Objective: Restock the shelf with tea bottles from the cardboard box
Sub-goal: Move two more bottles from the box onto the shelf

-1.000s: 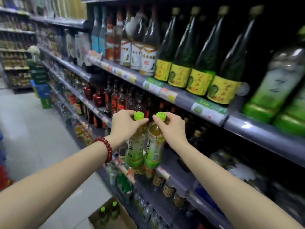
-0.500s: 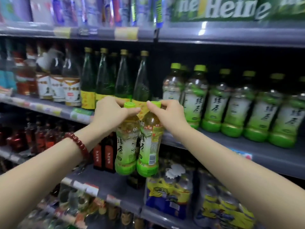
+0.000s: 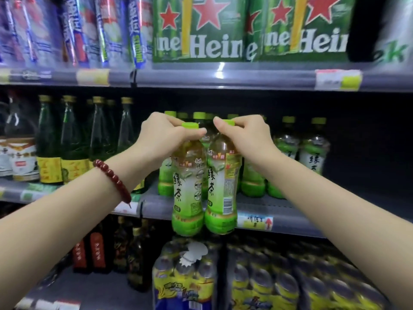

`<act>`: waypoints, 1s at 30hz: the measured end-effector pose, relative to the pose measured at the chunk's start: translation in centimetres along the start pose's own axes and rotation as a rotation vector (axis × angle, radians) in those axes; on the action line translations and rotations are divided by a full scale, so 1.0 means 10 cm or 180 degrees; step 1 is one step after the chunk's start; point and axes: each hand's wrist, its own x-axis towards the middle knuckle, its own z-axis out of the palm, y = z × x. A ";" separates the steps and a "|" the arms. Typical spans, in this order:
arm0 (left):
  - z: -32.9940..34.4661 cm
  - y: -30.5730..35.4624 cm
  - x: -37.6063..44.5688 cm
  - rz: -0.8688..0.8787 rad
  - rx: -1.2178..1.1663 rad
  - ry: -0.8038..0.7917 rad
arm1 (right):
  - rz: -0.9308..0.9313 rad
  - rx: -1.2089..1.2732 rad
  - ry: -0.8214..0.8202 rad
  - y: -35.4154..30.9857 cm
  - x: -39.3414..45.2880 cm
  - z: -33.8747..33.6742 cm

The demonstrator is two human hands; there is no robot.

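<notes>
You face a grey metal store rack (image 3: 245, 79) whose boards run across your view in tiers. On the top board stand green beer cartons (image 3: 201, 30) with red stars, and left of them blue and white packs (image 3: 73, 30), blurred. Price tags (image 3: 338, 79) sit along the board's front edge, which catches a bright glint of light. One tier down, at the left, tall dark green glass bottles (image 3: 73, 139) with yellow labels stand in a row. On the lowest board you see shrink-wrapped yellow and blue multipacks (image 3: 268, 283) and dark bottles (image 3: 98, 251) with red labels.
</notes>
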 end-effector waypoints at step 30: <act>1.00 0.12 0.56 0.0210 -0.0449 -0.0154 | 0.0258 -0.0062 0.0532 0.59 0.41 -0.50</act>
